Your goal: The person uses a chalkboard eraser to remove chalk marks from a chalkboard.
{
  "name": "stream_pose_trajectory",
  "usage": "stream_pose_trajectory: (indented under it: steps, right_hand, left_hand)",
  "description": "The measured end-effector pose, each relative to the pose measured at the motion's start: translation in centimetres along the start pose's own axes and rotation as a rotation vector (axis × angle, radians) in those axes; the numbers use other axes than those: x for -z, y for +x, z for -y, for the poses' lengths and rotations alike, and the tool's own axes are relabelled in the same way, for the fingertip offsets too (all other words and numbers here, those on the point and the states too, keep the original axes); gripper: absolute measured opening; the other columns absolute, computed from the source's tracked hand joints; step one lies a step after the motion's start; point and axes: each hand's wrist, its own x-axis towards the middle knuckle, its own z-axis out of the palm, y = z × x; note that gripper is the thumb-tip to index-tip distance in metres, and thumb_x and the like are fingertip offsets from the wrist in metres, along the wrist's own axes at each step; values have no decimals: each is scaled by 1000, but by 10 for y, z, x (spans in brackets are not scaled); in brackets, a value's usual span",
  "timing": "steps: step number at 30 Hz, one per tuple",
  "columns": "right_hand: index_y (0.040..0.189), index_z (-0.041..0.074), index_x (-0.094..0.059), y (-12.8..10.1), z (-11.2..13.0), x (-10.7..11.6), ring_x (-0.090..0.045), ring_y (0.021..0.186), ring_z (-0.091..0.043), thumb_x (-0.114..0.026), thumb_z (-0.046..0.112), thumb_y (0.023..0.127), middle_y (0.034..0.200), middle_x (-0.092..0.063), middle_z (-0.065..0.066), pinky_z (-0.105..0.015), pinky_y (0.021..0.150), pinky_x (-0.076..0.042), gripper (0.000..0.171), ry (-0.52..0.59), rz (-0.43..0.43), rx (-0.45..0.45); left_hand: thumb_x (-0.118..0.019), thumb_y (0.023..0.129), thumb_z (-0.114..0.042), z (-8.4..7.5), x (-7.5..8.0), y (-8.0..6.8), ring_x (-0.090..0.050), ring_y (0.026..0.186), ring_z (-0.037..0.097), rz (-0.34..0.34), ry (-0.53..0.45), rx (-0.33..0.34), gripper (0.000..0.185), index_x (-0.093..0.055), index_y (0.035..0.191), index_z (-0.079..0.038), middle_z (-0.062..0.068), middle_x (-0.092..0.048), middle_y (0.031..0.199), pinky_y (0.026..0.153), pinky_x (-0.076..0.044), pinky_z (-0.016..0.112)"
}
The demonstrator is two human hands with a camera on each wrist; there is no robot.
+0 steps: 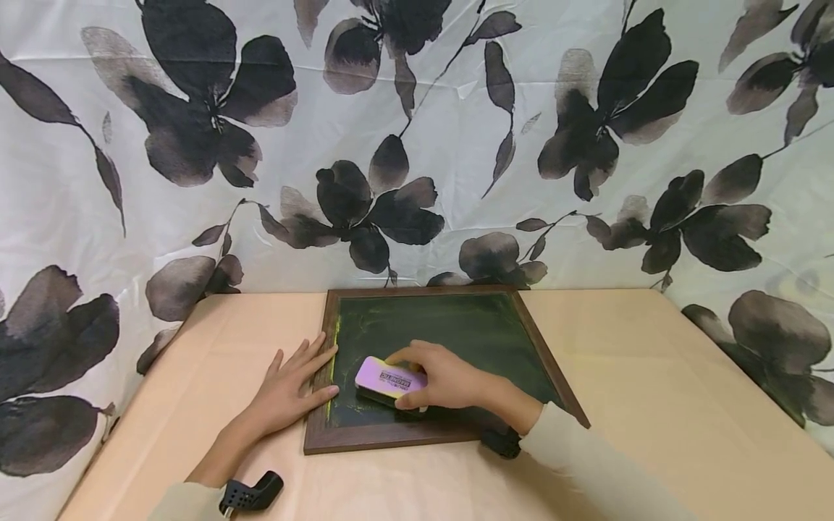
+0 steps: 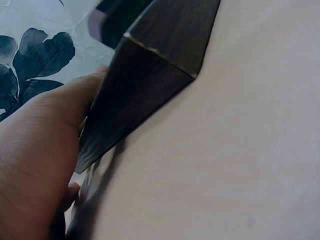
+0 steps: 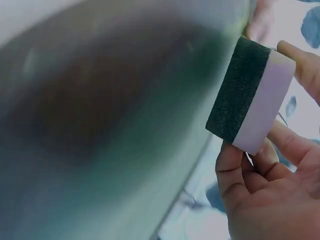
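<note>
Gripping a pink-topped rectangular board eraser with a dark felt underside (image 1: 389, 380) in the right hand (image 1: 449, 380), fingers and thumb curled round its sides. Felt face turned down toward the green writing surface of a wood-framed chalkboard (image 1: 456, 329), in the lower left part of the board, close to the left rail; whether felt and board are touching, not quite clear from the head view. In the right wrist view, the eraser (image 3: 250, 100) showing its dark layer toward the smeared green surface (image 3: 100, 125), thumb (image 3: 235, 180) and fingertips pinching the pale body.

Lying with its long axis running roughly left to right across the board, tilted a little, the label facing up. Sitting just left of the right hand's knuckles, between that hand and the left hand (image 1: 289, 391).

Resting the left hand flat, fingers straight and spread, over the brown left frame rail (image 1: 323, 369) and the peach table covering (image 1: 651, 376) beside it; pressing, not grasping. In the left wrist view, the palm (image 2: 40, 165) lying against the dark frame corner (image 2: 145, 75).

Being the nearer hand to the eraser: the right, already holding it; the left close by but apart. Yellowish chalk smears showing along the board's left inner edge, right beside the eraser. Hanging behind the table, a white cloth printed with dark flowers (image 1: 195, 108).
</note>
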Motion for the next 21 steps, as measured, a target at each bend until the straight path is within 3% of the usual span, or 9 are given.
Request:
stream_pose_trajectory:
  steps: [9,15,21]
  right_hand:
    - [130,11,-58,-45,-35,50,-56,70,-13,-79,31,79,90,-56,1,-27,56,-50,59,20,-231,-92]
    - [134,2,-51,-84,-81,84,-64,65,-19,-77,29,82,84,-62,-9,-30,54,-50,64,45,-404,-301]
    - [137,-6,-43,-125,-123,101,-64,60,-21,-70,35,87,77,-64,-10,-32,50,-46,70,-54,-469,-475]
  left_hand:
    - [-61,89,-50,-1,-1,-3,-21,140,40,6,4,17,69,-43,146,-16,13,-24,156,105,-2,68]
    - [-61,89,-50,-2,0,0,-22,140,40,3,15,12,69,-43,146,-16,13,-24,156,105,-3,68]
    - [-60,89,-51,-1,-2,-1,-22,140,39,7,16,12,69,-43,147,-16,12,-24,156,106,-2,67]
